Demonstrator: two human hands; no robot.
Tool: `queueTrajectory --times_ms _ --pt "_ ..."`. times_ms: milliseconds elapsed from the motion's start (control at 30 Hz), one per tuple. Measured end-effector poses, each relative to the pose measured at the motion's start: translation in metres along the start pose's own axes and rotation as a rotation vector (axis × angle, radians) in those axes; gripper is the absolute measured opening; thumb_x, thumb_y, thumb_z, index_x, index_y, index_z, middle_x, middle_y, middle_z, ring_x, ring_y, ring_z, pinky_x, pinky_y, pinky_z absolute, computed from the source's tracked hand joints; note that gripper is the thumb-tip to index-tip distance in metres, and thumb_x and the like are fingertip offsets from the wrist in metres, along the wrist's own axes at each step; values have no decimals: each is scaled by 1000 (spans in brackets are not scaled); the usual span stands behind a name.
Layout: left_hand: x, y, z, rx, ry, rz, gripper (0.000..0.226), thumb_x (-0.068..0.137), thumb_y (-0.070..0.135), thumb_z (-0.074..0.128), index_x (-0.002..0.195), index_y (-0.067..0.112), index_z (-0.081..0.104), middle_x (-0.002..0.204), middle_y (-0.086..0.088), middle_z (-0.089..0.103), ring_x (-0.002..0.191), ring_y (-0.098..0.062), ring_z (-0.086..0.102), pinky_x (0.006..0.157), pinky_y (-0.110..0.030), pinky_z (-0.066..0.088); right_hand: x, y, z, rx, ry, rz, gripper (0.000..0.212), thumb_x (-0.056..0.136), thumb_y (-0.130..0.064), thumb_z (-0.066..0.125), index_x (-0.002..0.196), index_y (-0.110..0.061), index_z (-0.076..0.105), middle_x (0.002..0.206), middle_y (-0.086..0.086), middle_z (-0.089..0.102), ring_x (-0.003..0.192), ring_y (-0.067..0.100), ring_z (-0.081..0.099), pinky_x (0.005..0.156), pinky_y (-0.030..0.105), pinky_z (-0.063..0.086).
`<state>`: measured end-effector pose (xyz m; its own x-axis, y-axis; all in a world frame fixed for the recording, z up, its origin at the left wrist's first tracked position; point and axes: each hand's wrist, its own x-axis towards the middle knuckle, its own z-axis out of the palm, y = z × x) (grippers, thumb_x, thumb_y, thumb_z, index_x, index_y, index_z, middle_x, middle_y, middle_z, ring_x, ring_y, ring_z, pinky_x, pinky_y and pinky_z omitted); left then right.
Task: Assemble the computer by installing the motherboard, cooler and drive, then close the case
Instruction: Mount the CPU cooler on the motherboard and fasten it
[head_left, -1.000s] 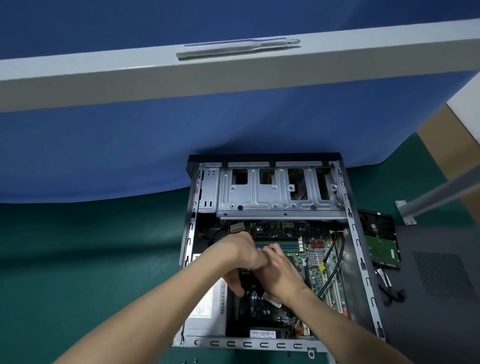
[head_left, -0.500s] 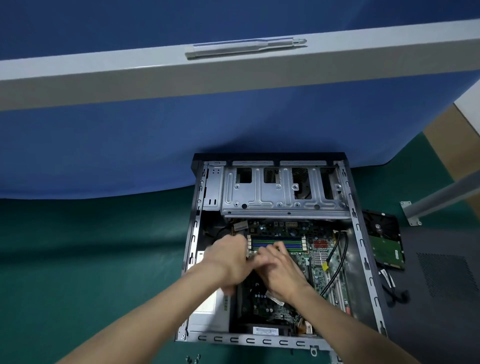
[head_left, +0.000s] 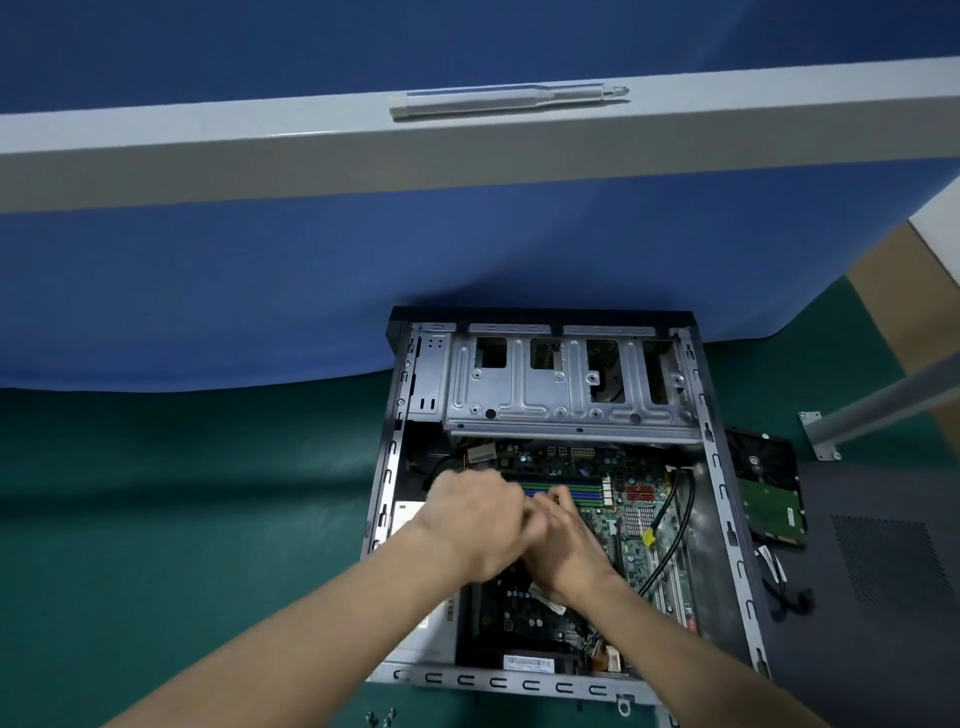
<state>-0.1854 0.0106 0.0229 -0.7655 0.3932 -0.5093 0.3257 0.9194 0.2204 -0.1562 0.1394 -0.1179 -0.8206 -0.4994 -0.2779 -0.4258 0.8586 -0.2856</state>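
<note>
Green mat (head_left: 208, 519); right hand (head_left: 567, 552) half-hidden behind blurred left hand (head_left: 478, 525)

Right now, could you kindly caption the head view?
Left hand and right hand meet over the motherboard in the open case; drive lies outside.

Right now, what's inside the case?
Visible: motherboard, drive cage, black cables. The left hand and right hand cover the board's middle; what's under them is hidden.

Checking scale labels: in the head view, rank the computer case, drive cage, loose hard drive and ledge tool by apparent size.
1. computer case
2. drive cage
3. hard drive and grey tool, unranked: the tool looks longer but far thinner.
</note>
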Motion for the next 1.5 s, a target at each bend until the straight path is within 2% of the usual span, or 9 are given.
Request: queueTrajectory --times_ms 100,233,400,600,833,1033,1167,1300,1500 --pt "8 -2 -10 -845 -302 -477 37 96 37 47 76 6 47 50 -13 59 40 -22 58 41 -24 46 0 3 1 2 100 -38 11 89 -14 59 100 -16 58 109 4 55 103 25 39 99 40 24" --pt "7 2 -2 73 -158 -167 21 93 17 50 113 12 55 112 -7 62 107 -27 60 77 -33 44 0 4 2 80 160 -41 10 96 -23 52 96 -15 58 102 3 54 98 28 44 92 37 26" --pt "0 -1 9 765 -98 485 20 93 6 46 97 15 64 99 -2 68 88 -24 65 64 -30 31 -1 2 2 103 109 0 12 83 -5 57 93 -6 62 105 14 55 101 34 47 102 51 30" --pt "6 0 2 -738 -285 -505 41 92 43 56 89 3 48 75 -15 65 56 -21 66 51 -27 50 -1 4 4 1 79 -51 26 74 -14 76 93 -23 62 96 -3 55 93 20 51 97 40 29" --pt "-7 -2 14 793 -105 458 24 91 2 46 100 14 65 100 -3 67 90 -23 63 64 -29 33 3 4 5 -26 35 -21 57 79 -15 63 132 -17 40 112 11 52 106 29 44 105 48 24" --pt "3 -1 -3 -852 -311 -519 40 93 39 53 85 -1 49 64 -18 62 40 -21 54 42 -20 41 2 4 4 1 58 -11 11 89 -12 58 98 -18 60 105 2 56 104 25 49 105 45 22" --pt "0 -1 -7 180 -145 -130 11 92 15 53 103 16 55 106 -6 63 97 -25 63 69 -27 36 2 4 6 -2 106 -27 15 93 -17 58 107 -17 60 104 4 56 100 27 47 97 40 17" --pt "1 17 2 879 -80 488 21 91 4 51 102 17 63 101 4 67 84 -19 63 66 -28 38 1 1 -2 180 105 104 23 89 -7 54 111 -5 62 117 13 54 113 27 34 103 34 18" --pt "-2 -7 -11 -642 -336 -369 51 90 50 55 87 -1 48 82 -20 67 58 -27 64 65 -37 56 0 3 2 30 53 -9 27 90 -14 59 116 -21 58 113 -2 51 109 22 41 101 37 17"
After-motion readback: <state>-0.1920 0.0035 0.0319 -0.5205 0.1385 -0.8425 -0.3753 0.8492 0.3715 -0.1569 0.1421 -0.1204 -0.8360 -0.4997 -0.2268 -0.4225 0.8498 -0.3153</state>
